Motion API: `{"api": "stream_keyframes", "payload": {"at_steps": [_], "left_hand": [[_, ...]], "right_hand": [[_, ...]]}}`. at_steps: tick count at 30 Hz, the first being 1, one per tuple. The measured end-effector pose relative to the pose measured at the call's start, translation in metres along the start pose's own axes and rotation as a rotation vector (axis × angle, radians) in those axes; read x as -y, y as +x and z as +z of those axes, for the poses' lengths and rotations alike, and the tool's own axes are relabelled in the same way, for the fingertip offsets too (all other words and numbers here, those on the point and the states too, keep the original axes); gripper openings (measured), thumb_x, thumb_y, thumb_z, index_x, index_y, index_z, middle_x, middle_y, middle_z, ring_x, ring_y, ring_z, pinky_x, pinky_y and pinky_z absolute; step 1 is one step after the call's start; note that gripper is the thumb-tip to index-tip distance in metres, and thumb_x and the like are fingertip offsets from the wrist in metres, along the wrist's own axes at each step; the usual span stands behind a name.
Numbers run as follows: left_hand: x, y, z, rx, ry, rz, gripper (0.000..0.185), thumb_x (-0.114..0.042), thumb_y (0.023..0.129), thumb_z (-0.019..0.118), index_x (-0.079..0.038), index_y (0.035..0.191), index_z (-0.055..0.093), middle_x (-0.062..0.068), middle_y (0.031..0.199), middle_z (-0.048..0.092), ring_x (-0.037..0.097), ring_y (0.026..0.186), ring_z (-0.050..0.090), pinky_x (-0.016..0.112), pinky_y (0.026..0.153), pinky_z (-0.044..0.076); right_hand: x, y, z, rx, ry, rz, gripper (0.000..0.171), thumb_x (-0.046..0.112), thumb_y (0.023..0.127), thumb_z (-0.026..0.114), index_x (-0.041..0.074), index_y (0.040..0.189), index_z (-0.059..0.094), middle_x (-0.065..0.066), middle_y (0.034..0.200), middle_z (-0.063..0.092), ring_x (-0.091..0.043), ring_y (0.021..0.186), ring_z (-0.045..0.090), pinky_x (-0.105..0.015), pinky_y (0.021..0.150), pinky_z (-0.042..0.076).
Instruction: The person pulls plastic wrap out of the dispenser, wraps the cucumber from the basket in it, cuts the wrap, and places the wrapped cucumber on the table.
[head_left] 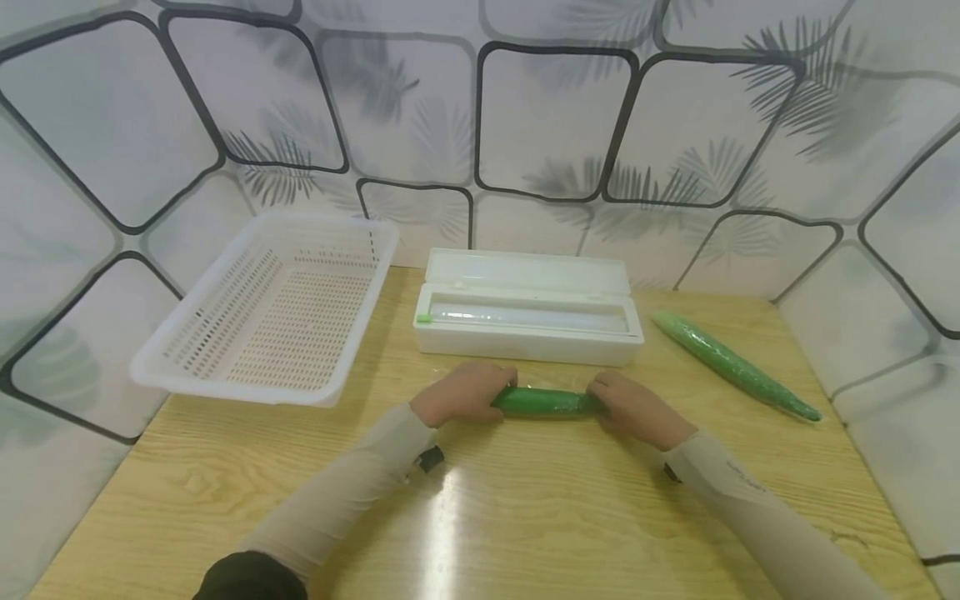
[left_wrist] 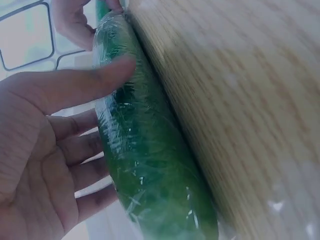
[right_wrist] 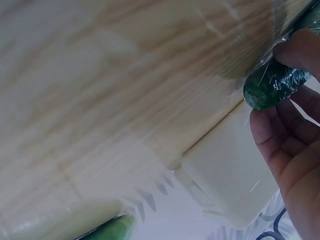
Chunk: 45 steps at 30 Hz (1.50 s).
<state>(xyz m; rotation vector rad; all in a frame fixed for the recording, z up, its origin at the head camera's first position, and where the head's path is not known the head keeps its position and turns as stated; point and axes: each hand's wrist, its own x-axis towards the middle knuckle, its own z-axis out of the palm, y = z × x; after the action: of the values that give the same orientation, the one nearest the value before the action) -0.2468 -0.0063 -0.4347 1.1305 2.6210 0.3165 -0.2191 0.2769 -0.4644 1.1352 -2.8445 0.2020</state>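
Observation:
A green cucumber (head_left: 543, 402) wrapped in clear film lies on the wooden table (head_left: 525, 517) just in front of the film box. My left hand (head_left: 468, 390) grips its left end. In the left wrist view the thumb lies across the wrapped cucumber (left_wrist: 150, 165) and the fingers of that left hand (left_wrist: 45, 150) sit behind it. My right hand (head_left: 630, 402) holds the right end. The right wrist view shows the right hand (right_wrist: 295, 150) pinching the dark green tip (right_wrist: 270, 85) between thumb and fingers.
A white cling film dispenser box (head_left: 525, 321) stands lid-up right behind the hands. A white slotted basket (head_left: 277, 308) sits at the back left. A second wrapped cucumber (head_left: 731, 364) lies at an angle at the right, near the wall.

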Motion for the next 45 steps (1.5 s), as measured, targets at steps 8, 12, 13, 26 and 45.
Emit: {"api": "stream_keyframes", "payload": {"at_steps": [8, 12, 13, 26, 45], "left_hand": [[-0.0018, -0.0004, 0.0063, -0.059, 0.152, 0.007, 0.049, -0.019, 0.068, 0.082, -0.016, 0.109, 0.054, 0.0, 0.101, 0.055, 0.013, 0.089, 0.053, 0.026, 0.078, 0.05], [-0.0013, -0.002, 0.0049, -0.066, 0.104, 0.005, 0.047, -0.013, 0.07, 0.078, -0.014, 0.113, 0.058, 0.001, 0.099, 0.059, 0.014, 0.086, 0.056, 0.027, 0.077, 0.05], [-0.0008, -0.0028, 0.0041, -0.064, 0.081, 0.004, 0.047, -0.012, 0.071, 0.078, -0.013, 0.114, 0.059, 0.001, 0.099, 0.06, 0.014, 0.087, 0.057, 0.027, 0.079, 0.051], [0.0051, -0.0068, 0.0024, -0.035, -0.013, 0.016, 0.034, -0.016, 0.078, 0.071, -0.012, 0.108, 0.058, -0.002, 0.093, 0.064, 0.013, 0.085, 0.06, 0.03, 0.081, 0.052], [0.008, -0.0092, 0.0026, -0.072, 0.015, -0.009, 0.052, -0.007, 0.075, 0.073, -0.005, 0.124, 0.055, 0.008, 0.115, 0.064, 0.022, 0.107, 0.06, 0.034, 0.096, 0.049]], "right_hand": [[0.0005, 0.0001, -0.0007, 0.029, 0.034, 0.039, 0.033, 0.002, 0.073, 0.073, -0.002, 0.104, 0.061, -0.011, 0.098, 0.063, -0.024, 0.092, 0.061, -0.036, 0.081, 0.054], [0.0006, -0.0002, -0.0002, 0.019, 0.03, 0.029, 0.032, 0.002, 0.074, 0.073, -0.001, 0.103, 0.061, -0.01, 0.097, 0.063, -0.023, 0.09, 0.061, -0.035, 0.08, 0.054], [0.0005, -0.0001, 0.0, 0.018, 0.028, 0.025, 0.031, 0.002, 0.074, 0.073, -0.001, 0.103, 0.061, -0.01, 0.096, 0.063, -0.023, 0.09, 0.061, -0.035, 0.079, 0.054], [-0.0028, -0.0009, 0.0032, 0.027, 0.076, 0.043, 0.033, 0.0, 0.072, 0.071, -0.001, 0.104, 0.062, -0.01, 0.097, 0.061, -0.023, 0.089, 0.06, -0.037, 0.08, 0.054], [-0.0042, -0.0016, 0.0031, 0.016, 0.055, 0.046, 0.031, 0.005, 0.074, 0.074, 0.0, 0.103, 0.063, -0.002, 0.088, 0.056, -0.011, 0.078, 0.054, -0.028, 0.068, 0.052]]}}
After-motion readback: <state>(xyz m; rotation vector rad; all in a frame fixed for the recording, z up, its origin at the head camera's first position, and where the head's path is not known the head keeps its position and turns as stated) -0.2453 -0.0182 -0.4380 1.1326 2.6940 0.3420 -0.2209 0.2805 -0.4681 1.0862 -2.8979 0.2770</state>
